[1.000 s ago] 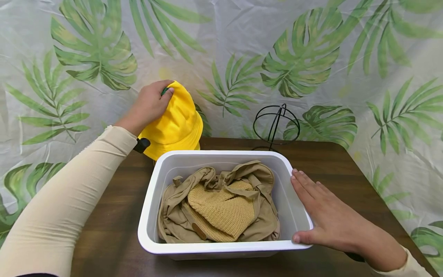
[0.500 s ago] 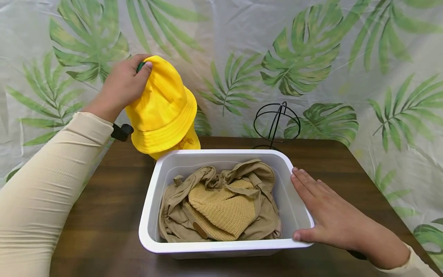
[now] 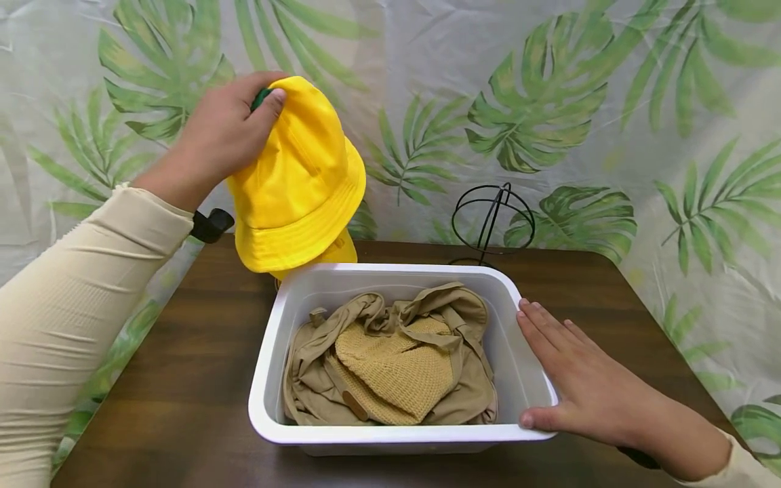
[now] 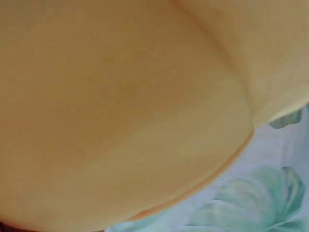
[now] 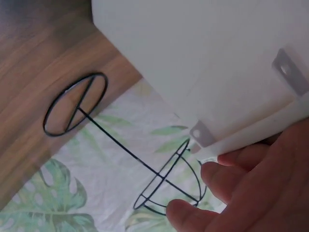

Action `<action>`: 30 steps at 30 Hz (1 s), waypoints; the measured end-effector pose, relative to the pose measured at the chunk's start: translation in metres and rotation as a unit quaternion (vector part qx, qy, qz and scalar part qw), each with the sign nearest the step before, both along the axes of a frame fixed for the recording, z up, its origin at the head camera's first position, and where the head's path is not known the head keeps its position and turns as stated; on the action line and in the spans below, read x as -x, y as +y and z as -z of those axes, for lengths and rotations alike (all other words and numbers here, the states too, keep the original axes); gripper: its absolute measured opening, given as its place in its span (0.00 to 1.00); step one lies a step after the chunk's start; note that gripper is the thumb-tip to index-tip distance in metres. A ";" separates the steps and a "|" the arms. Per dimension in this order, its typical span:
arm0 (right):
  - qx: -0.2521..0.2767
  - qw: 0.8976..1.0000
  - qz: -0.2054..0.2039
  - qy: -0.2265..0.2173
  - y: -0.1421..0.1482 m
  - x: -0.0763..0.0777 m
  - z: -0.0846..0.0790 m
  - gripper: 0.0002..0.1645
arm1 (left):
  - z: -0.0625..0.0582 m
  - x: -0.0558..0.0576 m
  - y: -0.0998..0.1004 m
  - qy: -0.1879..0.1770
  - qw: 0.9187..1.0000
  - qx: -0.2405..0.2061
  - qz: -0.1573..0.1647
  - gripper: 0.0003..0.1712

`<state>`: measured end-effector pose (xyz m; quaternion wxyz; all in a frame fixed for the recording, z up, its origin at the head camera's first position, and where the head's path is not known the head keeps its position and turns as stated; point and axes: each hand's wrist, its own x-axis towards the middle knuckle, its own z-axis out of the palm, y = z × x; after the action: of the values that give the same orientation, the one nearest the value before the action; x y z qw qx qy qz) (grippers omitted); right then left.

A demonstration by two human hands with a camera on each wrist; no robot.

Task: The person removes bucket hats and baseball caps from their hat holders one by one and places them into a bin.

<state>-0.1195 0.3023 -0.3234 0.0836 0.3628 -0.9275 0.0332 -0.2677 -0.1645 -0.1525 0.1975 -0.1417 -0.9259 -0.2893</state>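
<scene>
In the head view my left hand (image 3: pixel 228 129) pinches a yellow bucket hat (image 3: pixel 293 183) by the top of its crown, brim downward. A bit of green shows between thumb and fingers. Yellow hat fabric (image 4: pixel 120 116) fills most of the left wrist view. Behind the brim, another yellow piece (image 3: pixel 342 249) is partly hidden. My right hand (image 3: pixel 586 390) rests against the right side of a white plastic bin (image 3: pixel 403 434), fingers straight and thumb at the front corner of the rim. Inside the bin lie a tan cloth hat (image 3: pixel 311 379) and a woven straw-coloured hat (image 3: pixel 396 369).
A black wire stand (image 3: pixel 493 220) with a domed top stands behind the bin, its round base (image 5: pixel 75 104) showing in the right wrist view. The bin sits on a dark wooden table (image 3: pixel 183 379). A leaf-printed cloth (image 3: pixel 427 81) hangs behind.
My left hand has raised the yellow bucket hat, first up and leftward, then slightly higher, uncovering part of the yellow piece behind it. My right hand stays at the bin's rim.
</scene>
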 end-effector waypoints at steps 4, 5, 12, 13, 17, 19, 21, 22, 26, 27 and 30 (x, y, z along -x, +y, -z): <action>0.002 1.000 -0.001 0.000 0.001 0.000 0.001 0.75 | -0.008 -0.016 0.013 0.029 0.999 0.029 0.019 0.28; 0.001 1.000 0.000 -0.001 0.002 0.000 0.001 0.75 | -0.009 -0.020 0.017 0.038 0.998 0.040 0.026 0.28; 0.005 1.000 0.002 -0.003 0.002 0.001 0.001 0.75 | -0.013 -0.039 0.033 0.063 0.993 0.073 0.066 0.27; 0.006 1.000 0.002 -0.004 0.002 0.001 0.001 0.75 | -0.013 -0.041 0.034 0.062 0.993 0.071 0.069 0.27; 0.008 1.000 0.002 -0.007 0.001 0.002 0.002 0.75 | -0.012 -0.046 0.037 0.053 0.993 0.062 0.079 0.27; 0.008 1.000 0.003 -0.008 0.000 0.002 0.002 0.75 | -0.013 -0.047 0.039 0.054 0.993 0.057 0.085 0.26; 0.008 1.000 0.004 -0.008 0.000 0.002 0.002 0.75 | -0.014 -0.049 0.040 0.055 0.993 0.054 0.089 0.26; 0.008 1.000 0.004 -0.008 0.000 0.001 0.002 0.75 | -0.014 -0.049 0.041 0.056 0.993 0.051 0.092 0.26; 0.009 1.000 0.005 -0.012 0.000 0.001 0.001 0.75 | -0.015 -0.049 0.044 0.049 0.992 0.038 0.111 0.26; 0.009 1.000 0.006 -0.013 0.000 0.001 0.001 0.75 | -0.015 -0.048 0.045 0.048 0.991 0.034 0.119 0.26; 0.009 1.000 0.007 -0.015 0.001 0.000 0.000 0.74 | -0.014 -0.044 0.047 0.037 0.989 0.018 0.139 0.26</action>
<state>-0.1196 0.3031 -0.3238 0.0736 0.3549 -0.9308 0.0462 -0.2235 -0.1175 -0.1389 0.1866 -0.2831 -0.8944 -0.2916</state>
